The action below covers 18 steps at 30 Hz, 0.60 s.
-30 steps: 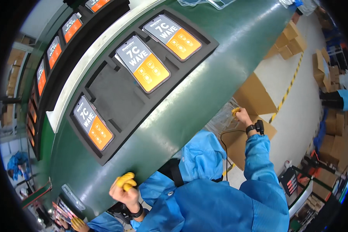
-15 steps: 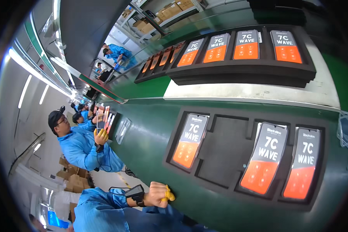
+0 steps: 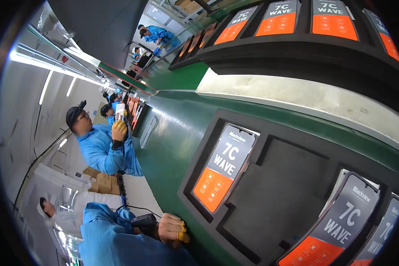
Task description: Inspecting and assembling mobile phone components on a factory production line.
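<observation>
1. Your left hand (image 3: 170,228) rests on the near edge of the green conveyor belt (image 3: 173,133), fingers curled loosely together with yellow finger cots on the tips, gripping nothing. A black wrist strap sits just behind it.
2. Your right hand is out of view.
3. The nearest thing to your hand is a phone (image 3: 224,167) lying flat, screen up, in a slot of the black foam tray (image 3: 279,199), just beyond your knuckles.
4. The phone's long axis runs from lower left to upper right; its orange end points toward your hand, its grey end away.
5. The tray slot beside it is bare; two more phones (image 3: 341,221) lie to the right.
6. Further down the line, a co-worker (image 3: 97,142) in blue holds up a phone.
</observation>
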Tool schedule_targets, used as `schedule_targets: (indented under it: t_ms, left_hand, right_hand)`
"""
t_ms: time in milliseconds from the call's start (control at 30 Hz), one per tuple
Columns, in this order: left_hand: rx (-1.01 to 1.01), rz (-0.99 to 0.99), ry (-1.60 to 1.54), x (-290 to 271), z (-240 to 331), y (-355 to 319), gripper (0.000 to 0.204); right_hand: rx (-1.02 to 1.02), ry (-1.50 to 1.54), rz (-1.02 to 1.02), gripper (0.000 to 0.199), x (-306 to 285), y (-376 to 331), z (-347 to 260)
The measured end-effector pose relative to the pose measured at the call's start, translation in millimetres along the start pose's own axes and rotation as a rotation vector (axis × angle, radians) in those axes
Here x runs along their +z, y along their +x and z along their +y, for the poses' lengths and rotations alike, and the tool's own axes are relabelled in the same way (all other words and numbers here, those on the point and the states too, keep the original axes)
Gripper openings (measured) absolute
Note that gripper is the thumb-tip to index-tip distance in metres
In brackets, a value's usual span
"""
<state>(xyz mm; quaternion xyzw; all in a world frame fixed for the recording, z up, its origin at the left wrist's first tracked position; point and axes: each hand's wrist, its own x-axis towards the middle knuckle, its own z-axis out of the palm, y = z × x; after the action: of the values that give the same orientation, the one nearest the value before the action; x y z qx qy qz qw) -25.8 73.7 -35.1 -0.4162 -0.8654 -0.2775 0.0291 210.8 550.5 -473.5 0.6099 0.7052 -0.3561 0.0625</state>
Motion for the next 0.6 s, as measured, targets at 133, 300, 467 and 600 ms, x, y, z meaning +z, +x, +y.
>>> schedule_targets:
  t_ms: [133, 300, 467, 600]
  left_hand:
    - [-0.005, -0.052, -0.033, -6, 0, 2, 0.018]
    - [0.041, -0.046, -0.007, -5, 3, -3, 0.019]
    - [0.044, 0.001, -0.013, 1, 1, -3, 0.014]
    - [0.024, -0.010, -0.032, 0, 0, -1, 0.014]
  right_hand:
    - [-0.010, -0.011, 0.008, 0.022, 0, 1, 2]
    - [-0.019, -0.007, 0.002, 0.022, 3, 3, -4]
    - [-0.022, 0.004, 0.009, 0.022, 5, 7, 2]
    - [-0.019, 0.024, 0.015, 0.023, 5, 9, 4]
